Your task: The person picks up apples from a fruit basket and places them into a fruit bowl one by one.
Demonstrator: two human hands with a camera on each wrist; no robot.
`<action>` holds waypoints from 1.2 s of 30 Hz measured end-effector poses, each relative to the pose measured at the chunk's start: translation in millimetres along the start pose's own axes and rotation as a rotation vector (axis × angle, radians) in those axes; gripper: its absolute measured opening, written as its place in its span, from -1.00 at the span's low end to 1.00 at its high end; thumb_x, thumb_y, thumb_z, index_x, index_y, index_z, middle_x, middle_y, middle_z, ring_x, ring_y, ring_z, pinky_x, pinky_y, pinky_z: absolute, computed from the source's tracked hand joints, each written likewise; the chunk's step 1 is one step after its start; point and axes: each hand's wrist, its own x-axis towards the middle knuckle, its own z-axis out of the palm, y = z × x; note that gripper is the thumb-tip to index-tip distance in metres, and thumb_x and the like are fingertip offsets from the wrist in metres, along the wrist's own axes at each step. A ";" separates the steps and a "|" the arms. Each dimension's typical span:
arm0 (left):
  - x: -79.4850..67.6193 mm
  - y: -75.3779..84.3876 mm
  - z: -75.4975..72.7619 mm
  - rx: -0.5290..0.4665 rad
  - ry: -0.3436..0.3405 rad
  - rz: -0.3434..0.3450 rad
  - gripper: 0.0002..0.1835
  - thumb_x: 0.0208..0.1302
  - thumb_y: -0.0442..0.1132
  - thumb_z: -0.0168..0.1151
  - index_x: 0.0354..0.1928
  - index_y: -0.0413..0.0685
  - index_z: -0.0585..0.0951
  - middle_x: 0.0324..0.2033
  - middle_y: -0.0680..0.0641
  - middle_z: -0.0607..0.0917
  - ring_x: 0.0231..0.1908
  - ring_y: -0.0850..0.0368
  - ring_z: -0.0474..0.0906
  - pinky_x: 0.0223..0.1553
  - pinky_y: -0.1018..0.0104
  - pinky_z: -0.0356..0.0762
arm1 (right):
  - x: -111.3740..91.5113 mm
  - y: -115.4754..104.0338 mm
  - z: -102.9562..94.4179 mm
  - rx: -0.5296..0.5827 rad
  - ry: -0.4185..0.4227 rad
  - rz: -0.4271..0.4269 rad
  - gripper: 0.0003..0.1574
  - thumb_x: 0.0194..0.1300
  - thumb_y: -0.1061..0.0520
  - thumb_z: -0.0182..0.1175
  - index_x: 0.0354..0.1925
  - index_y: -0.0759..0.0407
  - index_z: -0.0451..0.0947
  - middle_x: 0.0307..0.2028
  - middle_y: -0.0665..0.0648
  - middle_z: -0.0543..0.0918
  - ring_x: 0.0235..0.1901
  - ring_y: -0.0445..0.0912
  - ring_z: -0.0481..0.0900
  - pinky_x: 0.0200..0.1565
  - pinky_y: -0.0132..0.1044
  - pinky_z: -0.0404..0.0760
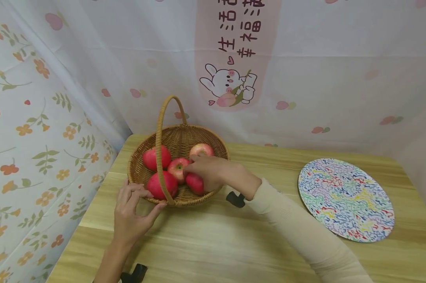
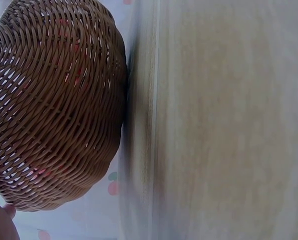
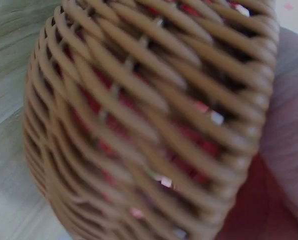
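Observation:
A wicker basket [image 1: 179, 135] with an arched handle [image 1: 159, 145] stands on the wooden table, with several red apples [image 1: 162, 185] inside. My right hand [image 1: 209, 171] reaches over the rim into the right side of the basket. Its fingers grip a red apple [image 1: 195, 183], partly covered by the hand. At the front left, my left hand [image 1: 133, 208] holds the basket's rim, thumb near the handle's base and fingers further left. The left wrist view shows the basket's woven outside [image 2: 54, 100]; in the right wrist view the weave [image 3: 139, 110] fills most of the picture.
A round board [image 1: 345, 200] with a multicoloured squiggle pattern lies on the right side of the table [image 1: 213, 243]. Printed white cloth [image 1: 305, 78] hangs behind the table, and flowered cloth [image 1: 46, 157] hangs along the left. Small black pieces [image 1: 235, 199] show beside both wrists.

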 end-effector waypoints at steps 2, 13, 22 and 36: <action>0.1 0.2 0.9 -0.003 0.002 0.001 -0.35 0.31 0.35 0.38 -0.40 -0.19 0.63 -0.24 -0.23 0.66 -0.11 -0.18 0.53 0.63 -0.12 0.18 | -1.6 3.5 -0.3 0.038 0.028 -0.026 -0.40 0.23 0.11 0.50 0.22 -0.10 0.60 0.13 0.09 0.51 0.15 -0.04 0.46 0.19 -0.21 0.65; -0.7 1.0 -1.5 -0.012 0.008 -0.003 -0.34 0.29 0.35 0.40 -0.41 -0.20 0.64 -0.24 -0.24 0.66 -0.10 -0.17 0.53 0.65 -0.09 0.17 | -13.5 13.1 2.4 0.172 0.153 -0.044 -0.08 0.09 0.08 0.60 0.39 0.09 0.49 0.30 0.12 0.58 0.22 -0.01 0.58 0.24 -0.04 0.70; -0.4 0.4 1.5 -0.021 0.020 0.005 -0.34 0.29 0.34 0.41 -0.41 -0.20 0.65 -0.24 -0.26 0.67 -0.09 -0.20 0.55 0.64 -0.08 0.18 | -25.6 19.0 12.9 0.270 0.335 -0.060 0.05 0.10 0.07 0.59 0.52 0.01 0.40 0.33 0.09 0.49 0.29 -0.01 0.47 0.22 -0.08 0.72; 0.0 1.9 1.0 -0.017 0.010 -0.003 -0.35 0.30 0.34 0.40 -0.41 -0.20 0.64 -0.23 -0.26 0.67 -0.09 -0.20 0.56 0.62 -0.17 0.20 | -48.2 27.9 25.1 0.452 0.627 -0.064 -0.10 0.09 0.07 0.61 0.37 -0.08 0.52 0.27 -0.01 0.47 0.18 -0.08 0.55 0.13 -0.14 0.78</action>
